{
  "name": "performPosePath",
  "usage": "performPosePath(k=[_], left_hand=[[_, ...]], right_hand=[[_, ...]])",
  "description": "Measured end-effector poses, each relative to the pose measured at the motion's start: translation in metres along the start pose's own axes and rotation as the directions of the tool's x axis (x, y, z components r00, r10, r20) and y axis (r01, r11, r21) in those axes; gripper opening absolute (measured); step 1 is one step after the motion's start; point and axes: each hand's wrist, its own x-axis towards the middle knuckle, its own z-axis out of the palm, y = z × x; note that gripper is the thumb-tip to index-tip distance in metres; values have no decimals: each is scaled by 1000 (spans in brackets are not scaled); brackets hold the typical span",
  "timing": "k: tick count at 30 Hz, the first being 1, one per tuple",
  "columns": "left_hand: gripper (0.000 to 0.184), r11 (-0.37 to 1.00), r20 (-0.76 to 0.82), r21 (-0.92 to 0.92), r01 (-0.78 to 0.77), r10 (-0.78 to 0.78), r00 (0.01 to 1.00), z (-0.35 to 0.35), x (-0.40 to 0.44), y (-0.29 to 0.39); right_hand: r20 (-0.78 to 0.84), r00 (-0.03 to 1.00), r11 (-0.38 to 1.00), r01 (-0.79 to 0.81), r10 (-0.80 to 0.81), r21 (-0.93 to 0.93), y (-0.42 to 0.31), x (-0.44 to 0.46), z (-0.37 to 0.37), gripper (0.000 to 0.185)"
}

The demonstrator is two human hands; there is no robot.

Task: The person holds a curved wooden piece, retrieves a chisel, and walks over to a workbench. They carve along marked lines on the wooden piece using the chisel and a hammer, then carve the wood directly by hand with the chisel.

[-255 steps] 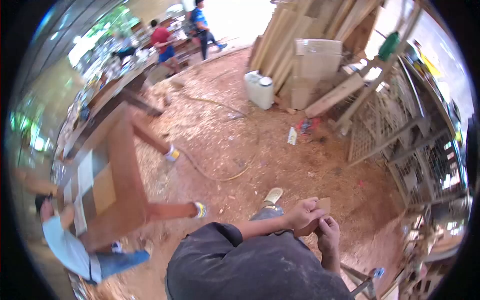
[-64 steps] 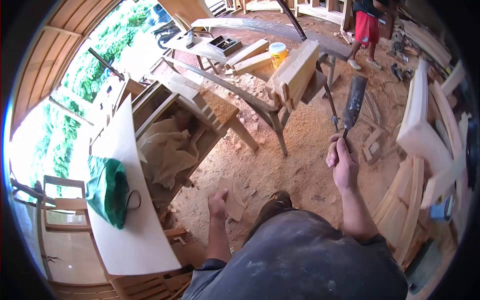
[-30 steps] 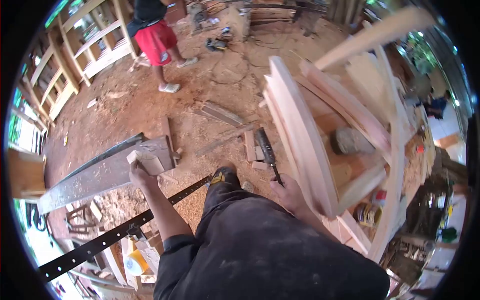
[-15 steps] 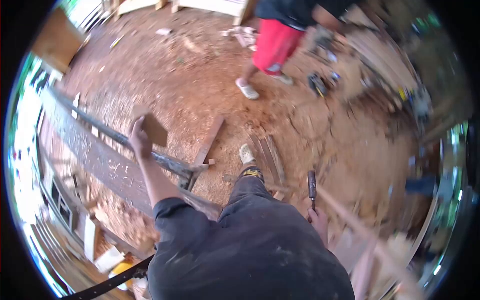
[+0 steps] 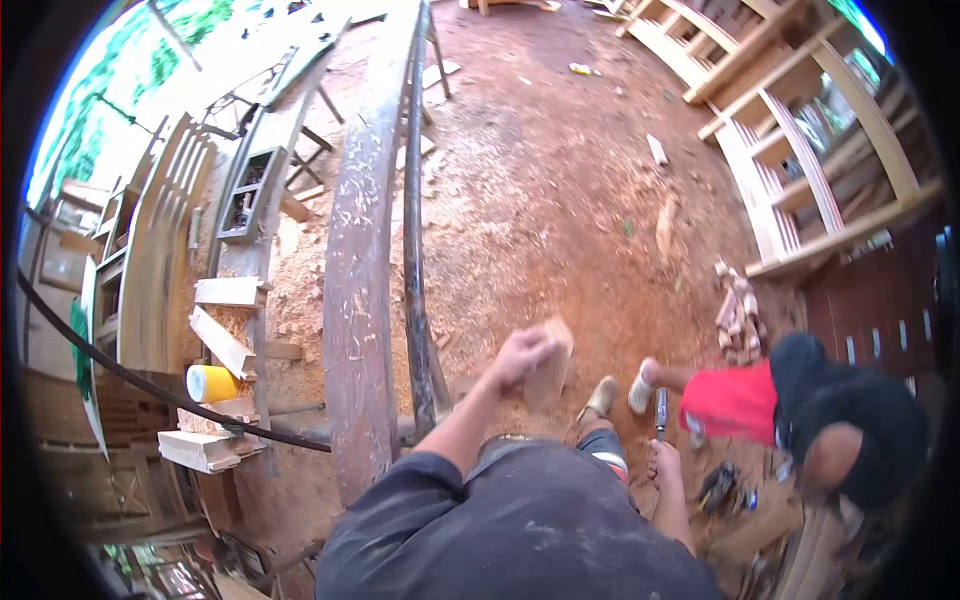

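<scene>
In the head view, the left hand holds in its fingers a flat tan piece (probably light and stiff, best gripped by its edges) above the floor, the right hand's fingers wrapping a slim tool's lower end.

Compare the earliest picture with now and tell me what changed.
Your right hand has moved away, to the right of the flat tan piece, and taken hold of a dark-handled tool. A long board now runs along your left. Your left hand still holds the flat tan piece.
</scene>
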Motion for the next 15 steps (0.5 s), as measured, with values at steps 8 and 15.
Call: performPosePath(k=[8,15], left_hand=[[16,956,-663,-292,-29,-180,727,-12,63,-56],[13,927,-833,-215,-308,-9,553,12,193,32]], right_hand=[[240,961,820,248,-140,-515,-218,205,74,16],[488,872,840,254,15,-479,-480,266,172,17]])
